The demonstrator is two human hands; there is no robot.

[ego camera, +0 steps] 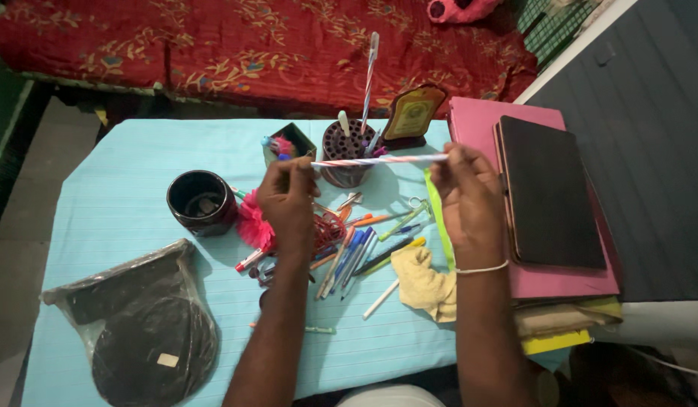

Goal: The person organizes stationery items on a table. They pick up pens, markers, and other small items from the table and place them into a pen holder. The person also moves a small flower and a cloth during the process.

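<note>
Striped pen above light-blue table, red bedspread behind

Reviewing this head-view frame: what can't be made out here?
- Fingertips of the left hand and right hand on the red-and-white striped pen: turned away, so the grip is hidden.
- Contents of the clear plastic bag with dark items: blurred by glare and folds.
- Inside of the black round cup: too dark.
- Pens under the left hand: partly covered.

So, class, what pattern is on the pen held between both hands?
The pen has red and white spiral stripes, seen best in the head view.
</note>
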